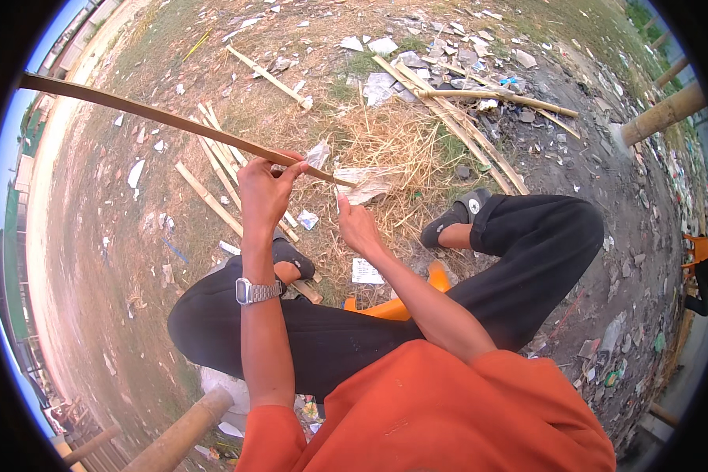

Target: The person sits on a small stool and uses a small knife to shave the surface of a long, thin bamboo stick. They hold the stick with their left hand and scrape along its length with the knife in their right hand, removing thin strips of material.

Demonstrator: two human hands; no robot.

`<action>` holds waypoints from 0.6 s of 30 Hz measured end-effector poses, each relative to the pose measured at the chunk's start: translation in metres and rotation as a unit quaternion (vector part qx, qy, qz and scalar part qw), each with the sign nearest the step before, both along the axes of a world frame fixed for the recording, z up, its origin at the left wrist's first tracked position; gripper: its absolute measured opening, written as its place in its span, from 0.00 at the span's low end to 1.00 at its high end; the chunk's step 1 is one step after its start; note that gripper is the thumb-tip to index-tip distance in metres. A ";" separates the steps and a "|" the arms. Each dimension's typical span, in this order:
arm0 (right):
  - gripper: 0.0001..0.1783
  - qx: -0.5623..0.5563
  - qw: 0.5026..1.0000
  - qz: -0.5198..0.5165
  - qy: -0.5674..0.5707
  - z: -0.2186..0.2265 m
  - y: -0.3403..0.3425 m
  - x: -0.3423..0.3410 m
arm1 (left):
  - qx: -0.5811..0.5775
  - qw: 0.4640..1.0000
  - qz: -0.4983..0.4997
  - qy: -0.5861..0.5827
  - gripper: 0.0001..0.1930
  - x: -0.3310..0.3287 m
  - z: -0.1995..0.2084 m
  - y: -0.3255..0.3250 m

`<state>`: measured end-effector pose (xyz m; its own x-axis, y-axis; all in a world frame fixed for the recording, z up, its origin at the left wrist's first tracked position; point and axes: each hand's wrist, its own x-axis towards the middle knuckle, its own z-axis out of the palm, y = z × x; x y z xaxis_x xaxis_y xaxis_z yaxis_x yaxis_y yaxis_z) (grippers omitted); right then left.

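Observation:
My left hand [271, 182] is closed around a long, flat bamboo strip [157, 115], near the end closest to me. From there the strip slants up to the far left, well above the ground. My right hand [359, 224] is closed just below the strip's near end, its thumb pointing up. A thin edge shows between that thumb and the strip, but what the hand holds is too slim to make out. Beneath the strip's tip lie a pale flat scrap [363, 186] and a heap of straw-like shavings [405, 149].
Split bamboo pieces [212, 197] lie to the left, and longer bamboo poles [464, 126] lie at the far right among rubble. An orange plastic seat [393, 308] shows between my legs. Bamboo posts [665, 114] stand at right and lower left [182, 433].

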<state>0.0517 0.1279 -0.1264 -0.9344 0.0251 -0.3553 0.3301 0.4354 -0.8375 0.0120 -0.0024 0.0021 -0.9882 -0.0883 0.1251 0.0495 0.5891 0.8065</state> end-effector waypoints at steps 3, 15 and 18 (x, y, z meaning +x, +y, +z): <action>0.41 -0.022 1.000 0.011 -0.009 0.023 -0.004 0.011 | 0.021 1.000 0.009 0.002 0.06 0.005 -0.003 0.004; 0.40 0.026 0.999 -0.029 -0.030 -0.048 0.005 -0.006 | -0.020 0.999 0.016 0.021 0.06 -0.001 0.003 0.018; 0.42 -0.023 0.999 -0.023 0.022 -0.018 0.002 -0.004 | 0.003 0.999 0.025 0.042 0.06 -0.003 -0.008 0.007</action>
